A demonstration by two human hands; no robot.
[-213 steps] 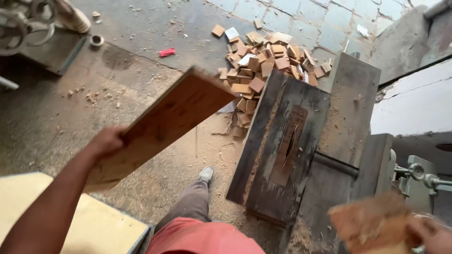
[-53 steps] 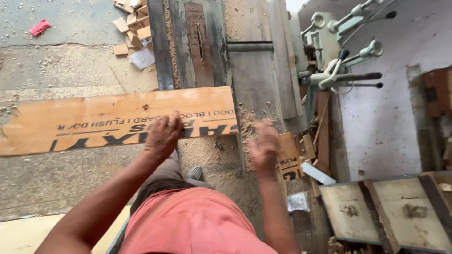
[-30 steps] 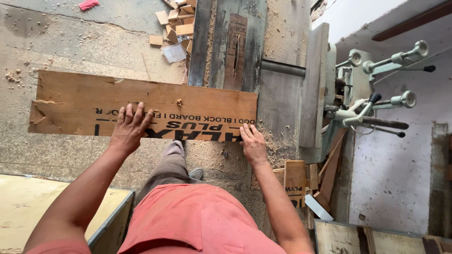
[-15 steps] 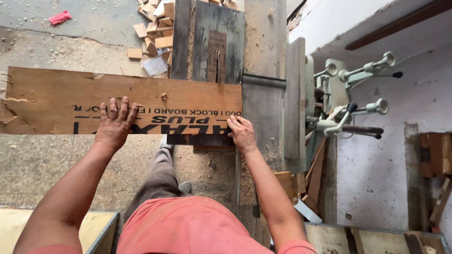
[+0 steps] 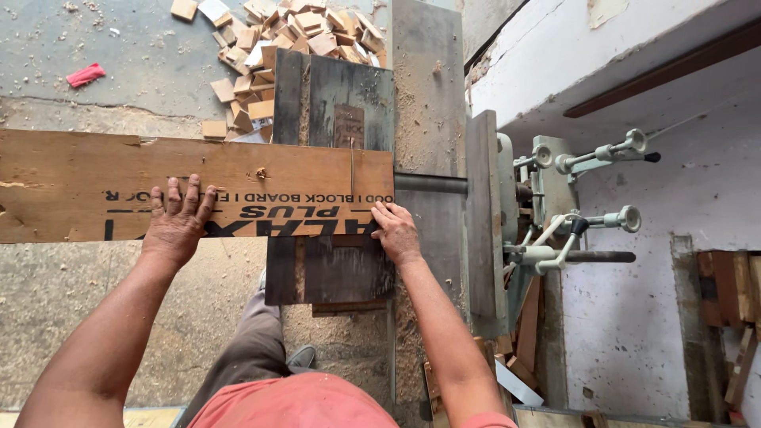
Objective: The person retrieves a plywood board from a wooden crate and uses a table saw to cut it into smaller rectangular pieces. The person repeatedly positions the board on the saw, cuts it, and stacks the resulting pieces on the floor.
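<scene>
Both hands — left hand (image 5: 178,226), right hand (image 5: 396,232) — flat on board (image 5: 261,178)

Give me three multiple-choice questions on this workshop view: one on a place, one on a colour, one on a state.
1. Where is the pile of offcuts?
A. on the floor beyond the saw table
B. on the board
C. in a box

2. What colour is the rag on the floor?
A. blue
B. red
C. white

3. How do the hands meet the board?
A. curled under it
B. off it
C. pressed flat on top

A: blocks lie past the table's far edge.
B: it is plainly red.
C: left hand and right hand lie palm-down.
</scene>
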